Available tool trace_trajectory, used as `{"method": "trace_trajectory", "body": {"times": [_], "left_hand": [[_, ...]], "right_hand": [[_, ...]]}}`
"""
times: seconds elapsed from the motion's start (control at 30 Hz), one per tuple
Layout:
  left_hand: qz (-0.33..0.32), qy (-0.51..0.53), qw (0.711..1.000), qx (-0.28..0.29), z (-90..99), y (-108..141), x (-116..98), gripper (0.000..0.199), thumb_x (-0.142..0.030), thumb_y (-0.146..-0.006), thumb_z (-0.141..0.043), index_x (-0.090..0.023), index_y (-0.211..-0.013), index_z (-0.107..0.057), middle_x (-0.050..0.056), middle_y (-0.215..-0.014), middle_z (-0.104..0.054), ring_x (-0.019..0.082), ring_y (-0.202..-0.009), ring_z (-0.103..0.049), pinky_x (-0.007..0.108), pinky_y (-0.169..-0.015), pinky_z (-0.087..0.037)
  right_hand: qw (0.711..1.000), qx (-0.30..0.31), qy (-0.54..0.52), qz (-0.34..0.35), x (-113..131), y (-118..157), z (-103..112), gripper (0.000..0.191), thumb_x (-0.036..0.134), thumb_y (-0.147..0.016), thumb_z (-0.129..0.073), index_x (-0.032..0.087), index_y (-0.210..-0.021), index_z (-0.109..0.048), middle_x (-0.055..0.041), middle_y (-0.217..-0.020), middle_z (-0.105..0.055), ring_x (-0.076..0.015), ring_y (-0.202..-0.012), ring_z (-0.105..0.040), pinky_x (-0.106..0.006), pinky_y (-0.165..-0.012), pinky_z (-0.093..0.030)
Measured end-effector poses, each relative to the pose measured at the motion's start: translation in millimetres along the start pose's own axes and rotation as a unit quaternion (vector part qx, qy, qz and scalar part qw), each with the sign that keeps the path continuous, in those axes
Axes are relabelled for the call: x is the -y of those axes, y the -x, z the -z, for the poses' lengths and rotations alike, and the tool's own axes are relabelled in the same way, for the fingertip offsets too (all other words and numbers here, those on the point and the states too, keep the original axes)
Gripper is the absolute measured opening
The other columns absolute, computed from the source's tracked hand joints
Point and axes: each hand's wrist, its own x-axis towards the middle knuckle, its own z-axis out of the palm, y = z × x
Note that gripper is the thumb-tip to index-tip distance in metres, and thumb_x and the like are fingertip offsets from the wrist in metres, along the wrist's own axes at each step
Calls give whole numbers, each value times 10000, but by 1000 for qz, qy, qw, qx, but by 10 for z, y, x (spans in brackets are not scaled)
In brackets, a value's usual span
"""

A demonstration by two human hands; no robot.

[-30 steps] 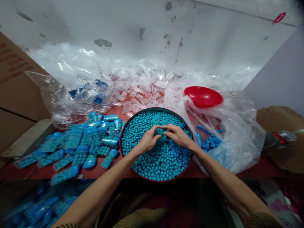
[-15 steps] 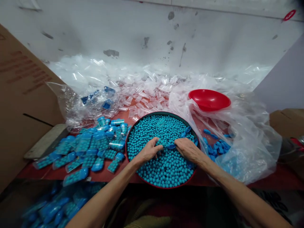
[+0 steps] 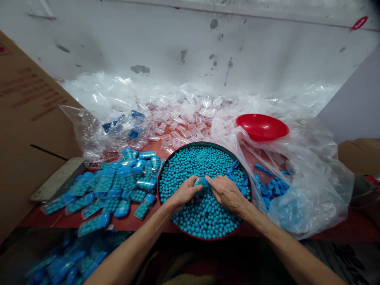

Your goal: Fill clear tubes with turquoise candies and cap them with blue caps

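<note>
My left hand (image 3: 184,194) is closed around a small clear container (image 3: 198,182) with blue balls inside, held over a round tub (image 3: 160,189). Fingers of my right hand (image 3: 228,192) press a blue cap (image 3: 204,181) against the container's open end; whether it is seated I cannot tell. Blue balls (image 3: 204,225) fill the tub beneath both hands. A few loose blue caps (image 3: 234,166) lie on the balls near the right rim.
Capped containers of balls (image 3: 114,182) are heaped left of the tub, with more below the table edge. Clear empty containers (image 3: 181,128) lie behind it. To the right are a red bowl (image 3: 263,126), blue caps (image 3: 274,188) and a plastic bag (image 3: 314,198). A cardboard box (image 3: 35,118) stands left.
My right hand has moved left with the blue cap, bringing it to the container. My left hand has stayed nearly in place, and the container's end shows more clearly.
</note>
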Motion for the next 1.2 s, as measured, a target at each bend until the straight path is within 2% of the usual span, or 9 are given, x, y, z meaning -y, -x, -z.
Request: {"method": "trace_trajectory", "body": {"times": [0.17, 0.3, 0.37, 0.53, 0.7, 0.87, 1.03, 1.1, 1.2], "left_hand": [[14, 6, 1000, 3, 58, 66, -37, 267, -311, -702, -521, -175, -910, -421, -53, -615, -497, 50, -418, -456, 133, -342, -256], [-14, 21, 999, 27, 34, 81, -55, 250, -311, -707, -532, -171, -886, -427, -53, -647, -476, 40, -434, -454, 133, -353, -280], [-23, 39, 998, 40, 34, 95, -41, 262, -318, -717, -525, -170, -907, -422, -45, -668, -481, 42, -449, -465, 133, -358, -288], [1, 44, 998, 36, 74, 134, 12, 337, -334, -724, -525, -173, -988, -390, -36, -668, -500, 49, -452, -474, 127, -353, -277], [-41, 64, 996, 56, 36, 131, 20, 319, -327, -740, -520, -179, -1001, -410, -36, -694, -482, 42, -473, -478, 118, -357, -301], [-58, 101, 991, 68, -15, 154, 38, 371, -323, -740, -528, -185, -1059, -398, -35, -700, -485, 40, -462, -481, 122, -357, -301], [-62, 113, 991, 23, -112, 195, 7, 449, -333, -727, -535, -190, -1114, -359, -49, -644, -487, 37, -412, -452, 126, -340, -275], [-67, 117, 991, 8, -163, 208, -37, 396, -333, -728, -528, -181, -1063, -381, -61, -601, -470, 31, -386, -425, 125, -333, -258], [-74, 120, 990, -19, -204, 213, -96, 329, -314, -721, -532, -178, -992, -403, -86, -538, -418, 21, -361, -380, 125, -337, -263]], "right_hand": [[994, 3, -111, -25, -68, 94, 19, 316, 202, -854, -366, 173, -1128, -519, -66, -784, -588, -164, -746, -522, -279, -689, -427], [961, -91, -256, -56, 15, 5, -18, 309, 196, -849, -380, 191, -1130, -509, -63, -957, -604, -148, -879, -550, -279, -794, -426], [949, -111, -291, -56, 44, -12, -48, 301, 183, -837, -399, 192, -1110, -526, -58, -978, -609, -144, -900, -555, -275, -813, -424], [956, -77, -276, -67, -19, 53, -17, 245, 191, -795, -470, 186, -1002, -600, -58, -886, -639, -164, -817, -579, -301, -768, -445], [907, -140, -376, -129, 104, -9, 40, 242, 214, -804, -455, 197, -996, -602, -33, -928, -647, -149, -844, -586, -289, -789, -441], [883, -137, -425, -146, 224, -29, 6, 223, 234, -780, -488, 196, -941, -638, -30, -878, -663, -160, -814, -597, -300, -770, -449], [863, -115, -465, -161, 213, 7, -26, 222, 245, -785, -483, 196, -928, -646, -12, -768, -659, -150, -739, -599, -279, -708, -464], [865, -113, -465, -151, 216, 18, -24, 225, 238, -790, -476, 195, -938, -640, -5, -739, -648, -141, -704, -591, -263, -668, -466], [891, -135, -421, -99, 214, 34, 20, 235, 210, -798, -458, 192, -960, -627, -21, -786, -637, -134, -726, -576, -258, -693, -449]]}}
